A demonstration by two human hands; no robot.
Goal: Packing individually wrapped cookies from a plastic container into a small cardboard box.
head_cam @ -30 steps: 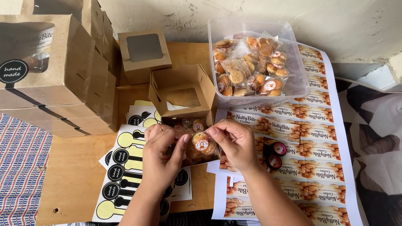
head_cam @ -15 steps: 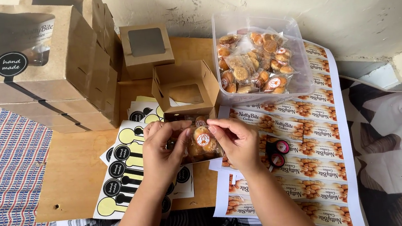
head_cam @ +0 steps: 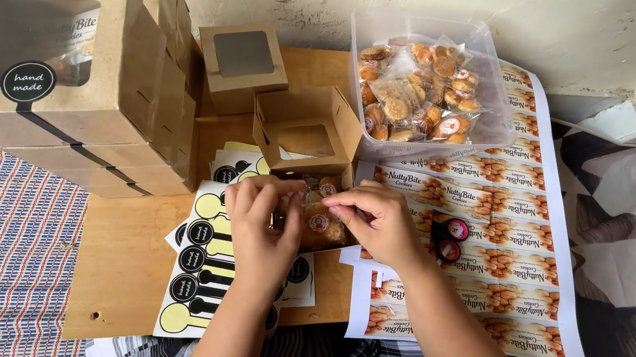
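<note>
Both my hands hold a small clear packet of cookies (head_cam: 319,219) with a round red sticker, just in front of an open brown cardboard box (head_cam: 303,130). My left hand (head_cam: 260,228) grips the packet's left side, fingers curled over its top. My right hand (head_cam: 376,223) pinches its right edge. The packet sits low over the box's front flap and partly hides it.
A clear plastic tub (head_cam: 428,84) of cookie packets stands at the back right. Stacked brown window boxes (head_cam: 60,87) fill the back left, one small box (head_cam: 243,64) behind the open one. Black-and-yellow sticker sheets (head_cam: 197,262) lie left, printed cookie label sheets (head_cam: 495,215) right.
My hands and the packet have moved slightly forward toward the open box. The view has shifted a little; nothing was released.
</note>
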